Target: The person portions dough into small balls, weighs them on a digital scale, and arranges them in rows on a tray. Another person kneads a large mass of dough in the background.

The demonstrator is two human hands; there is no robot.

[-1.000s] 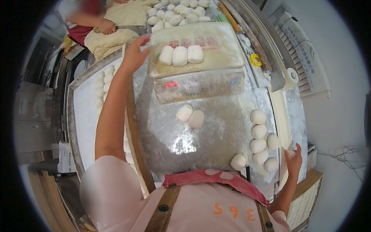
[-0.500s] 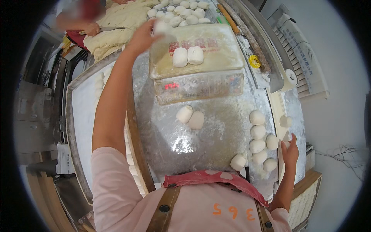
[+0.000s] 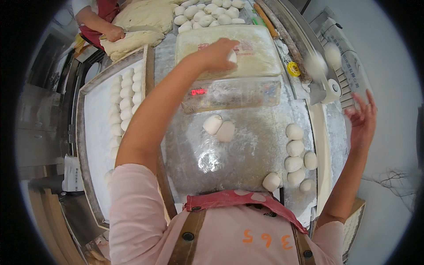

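My left hand is over the flour-dusted top of a digital scale, its fingers closed round white dough; one dough piece shows at the palm, and the hand hides the rest. Off to the right, my right hand is raised with fingers spread and nothing in them. Beyond its fingertips two blurred dough pieces, one at the left and one at the right, appear to be in the air. Two more dough pieces lie together on the metal table in front of the scale.
Several dough pieces sit along the table's right side. At left, a wooden-edged tray holds rows of them. Behind the scale is a dough pile. A co-worker's hand is at a large dough slab. Rolling pins lie far right.
My left hand has moved right, from beside the scale to over it, closing on dough there. My right hand has risen from the table's right edge and opened; two dough pieces are now airborne beyond it.
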